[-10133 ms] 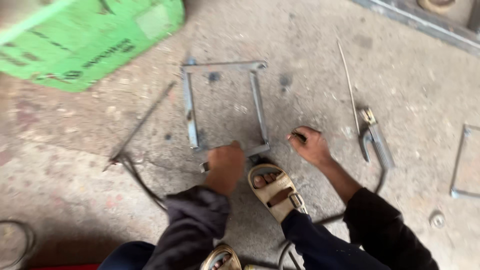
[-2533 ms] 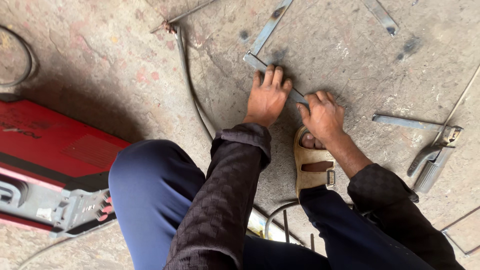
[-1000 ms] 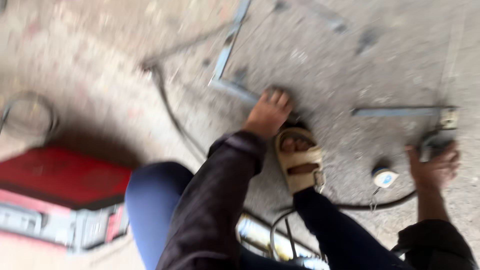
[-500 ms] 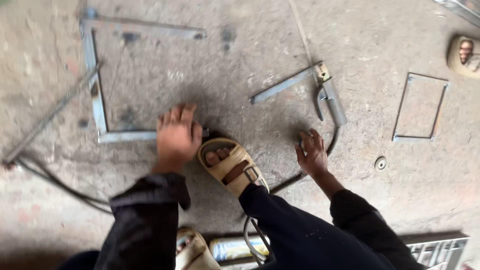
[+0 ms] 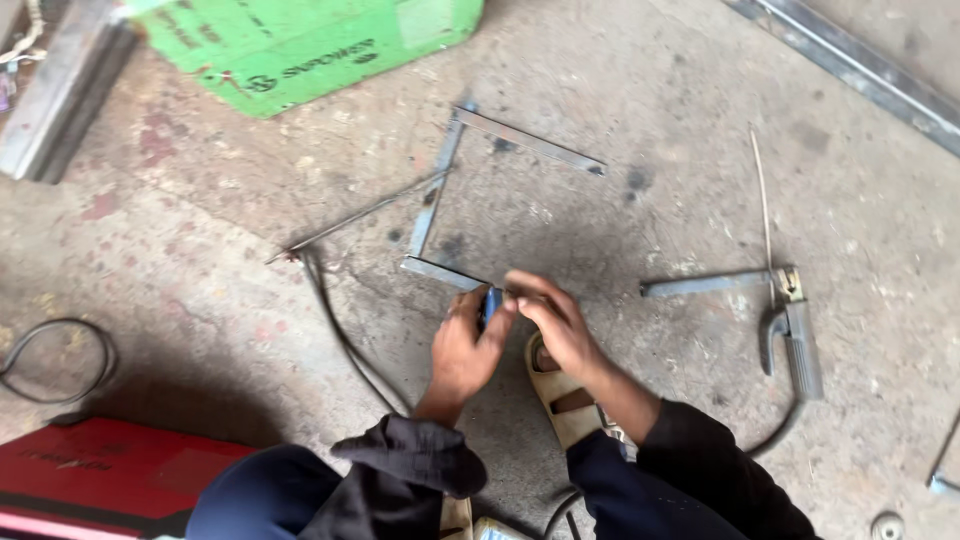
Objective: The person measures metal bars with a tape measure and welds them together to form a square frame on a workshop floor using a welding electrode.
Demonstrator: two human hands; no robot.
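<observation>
My left hand [image 5: 465, 345] and my right hand [image 5: 555, 320] meet over the concrete floor, just below the near corner of a flat steel bar frame [image 5: 440, 180]. Both hands pinch a small dark blue object [image 5: 490, 303] between their fingers; what kind of thing it is I cannot tell. My sandalled foot [image 5: 565, 400] rests right under the hands. The frame's near bar [image 5: 440, 272] ends at my left fingertips.
A welding electrode holder [image 5: 795, 335] with a rod and cable lies to the right, beside a loose flat bar [image 5: 700, 284]. A green box [image 5: 300, 40] sits at the top, a red machine [image 5: 110, 480] at the bottom left. A black cable [image 5: 340, 330] crosses the floor.
My right hand came back from beside the electrode holder to join my left hand at the frame corner. Both now hold a small dark object. The view swung around.
</observation>
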